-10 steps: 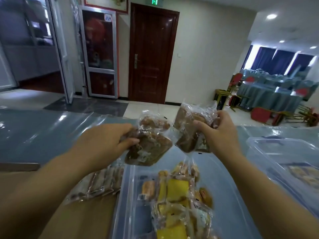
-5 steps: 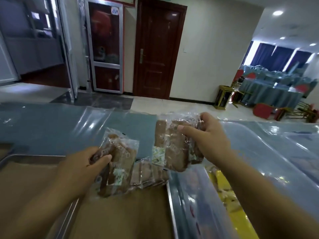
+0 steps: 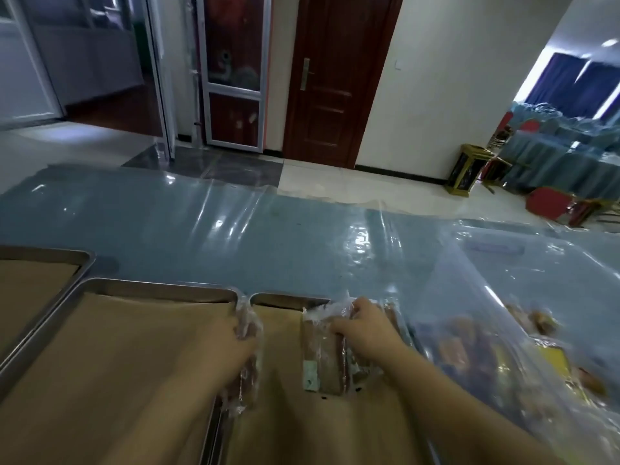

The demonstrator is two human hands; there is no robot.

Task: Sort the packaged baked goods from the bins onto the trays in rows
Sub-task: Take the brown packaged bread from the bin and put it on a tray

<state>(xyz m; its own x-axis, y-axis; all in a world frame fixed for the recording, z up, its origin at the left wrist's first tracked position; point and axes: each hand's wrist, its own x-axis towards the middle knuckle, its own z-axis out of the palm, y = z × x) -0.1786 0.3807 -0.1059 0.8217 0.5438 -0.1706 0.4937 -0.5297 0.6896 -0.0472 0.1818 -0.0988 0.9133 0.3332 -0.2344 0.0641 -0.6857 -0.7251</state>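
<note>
Most of the work looks ahead: the tray (image 3: pixel 288 299) under the hands is nearly bare, the bin (image 3: pixel 496 283) right of them is well stocked, and the left hand (image 3: pixel 235 344) grips one packet (image 3: pixel 251 374) and the right hand (image 3: pixel 365 330) another packet (image 3: pixel 322 357), both low over that tray.

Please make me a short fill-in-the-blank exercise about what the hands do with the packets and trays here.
1. The right hand holds a packet on a tray lined with ____ paper.
2. The left hand grips another packet over that tray's ____ edge.
3. The bin stands on the tray's ____ side.
Missing words: brown; left; right.
</note>
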